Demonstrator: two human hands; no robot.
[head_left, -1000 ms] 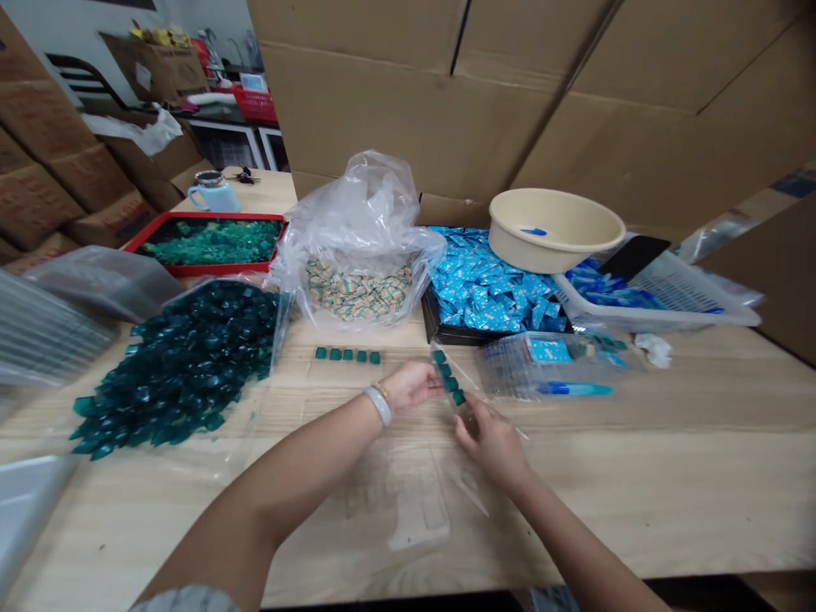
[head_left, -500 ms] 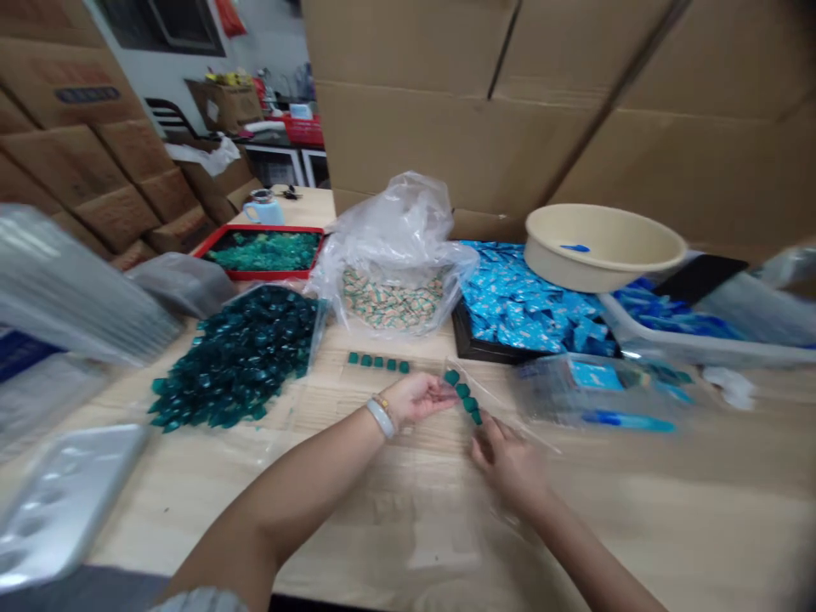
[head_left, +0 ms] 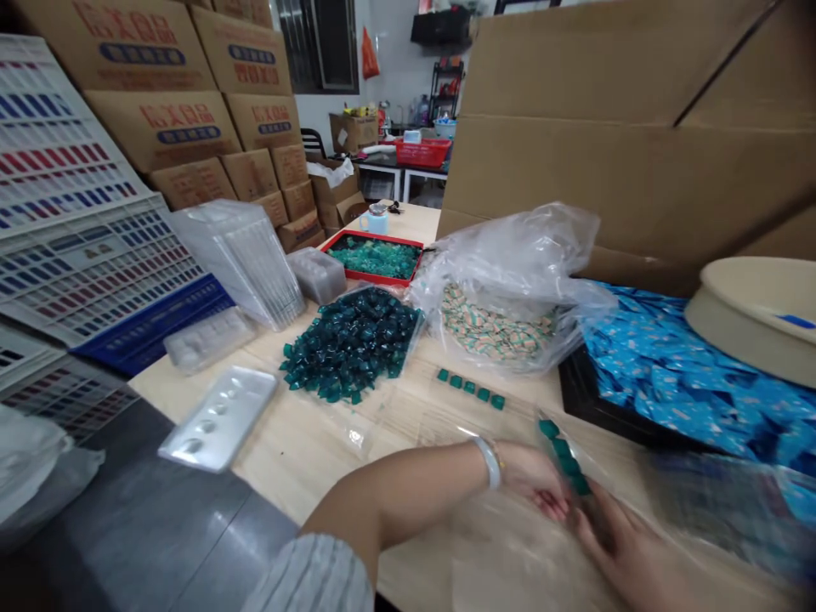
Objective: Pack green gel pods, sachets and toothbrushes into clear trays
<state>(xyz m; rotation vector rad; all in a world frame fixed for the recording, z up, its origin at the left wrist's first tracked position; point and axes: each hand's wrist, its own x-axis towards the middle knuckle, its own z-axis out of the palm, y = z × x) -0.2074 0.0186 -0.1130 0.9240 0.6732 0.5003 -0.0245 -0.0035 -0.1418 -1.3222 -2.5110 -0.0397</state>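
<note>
A narrow clear plastic sleeve with a row of dark green cubes (head_left: 566, 459) is tilted up over the table. My right hand (head_left: 628, 544) pinches its near end, somewhat blurred. Along the sleeve's left side is my left hand (head_left: 532, 476), its fingers curled against the plastic; a pale bangle circles that wrist. Another row of green cubes (head_left: 470, 387) lies flat on the table beyond my left hand. Farther left sits a large heap of dark green translucent pieces (head_left: 354, 344) on clear plastic. Clear plastic sheeting (head_left: 510, 552) lies beneath my forearms.
A plastic bag (head_left: 497, 327) of small wrapped pieces, a black tray (head_left: 596, 408) of blue packets and a cream basin (head_left: 733, 319) stand right. Left are a molded clear tray (head_left: 220, 416), stacked clear containers (head_left: 246, 259) and a red-rimmed tray (head_left: 376, 279). Crates (head_left: 108, 263) stand beyond the table's left edge.
The view has turned left, bringing the crates and floor into sight. Both hands stay at the sleeve of green cubes, now lower and farther right in the picture.
</note>
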